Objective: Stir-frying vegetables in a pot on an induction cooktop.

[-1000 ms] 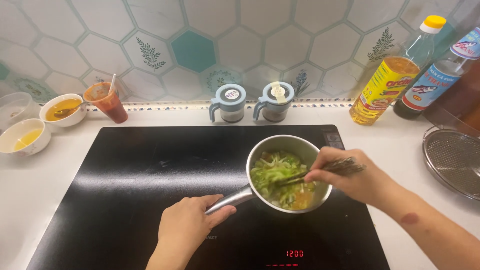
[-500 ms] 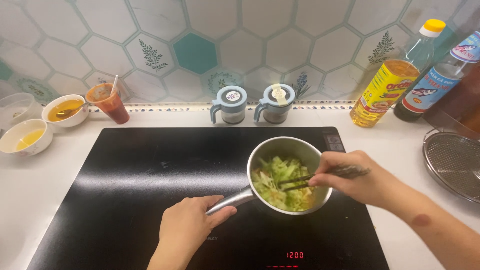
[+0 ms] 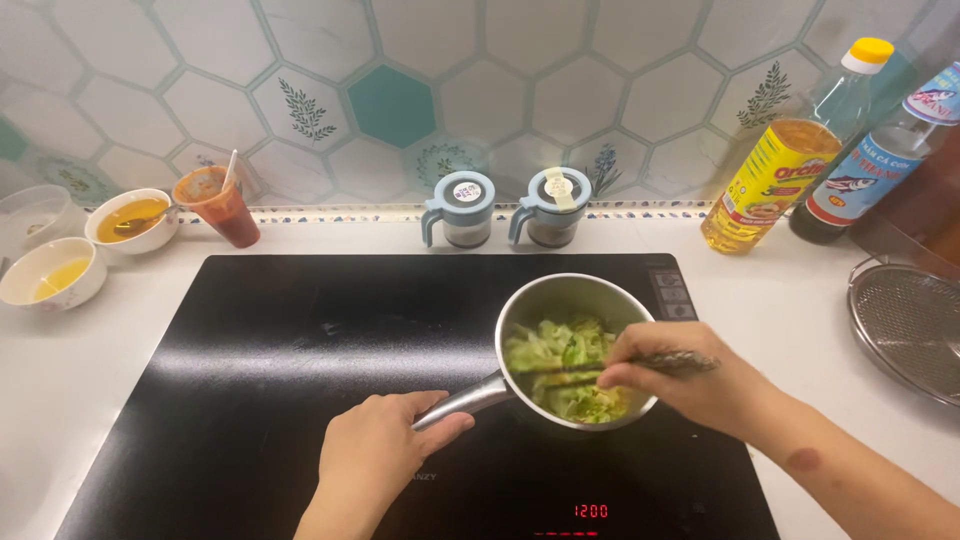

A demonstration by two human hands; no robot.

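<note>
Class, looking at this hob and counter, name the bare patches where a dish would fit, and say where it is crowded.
Free: the black hob left of the saucepan, and the counter between hob and wire strainer. Crowded: the back left corner with the bowls and the back right by the oil bottle.

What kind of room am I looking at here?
Most likely a home kitchen. A black induction cooktop sits in a white counter below a hexagon-tiled wall, a small steel pot of greens is on the cooktop, and oil and sauce bottles stand nearby.

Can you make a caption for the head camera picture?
Left hand holds the pot handle; right hand stirs greens.
</note>
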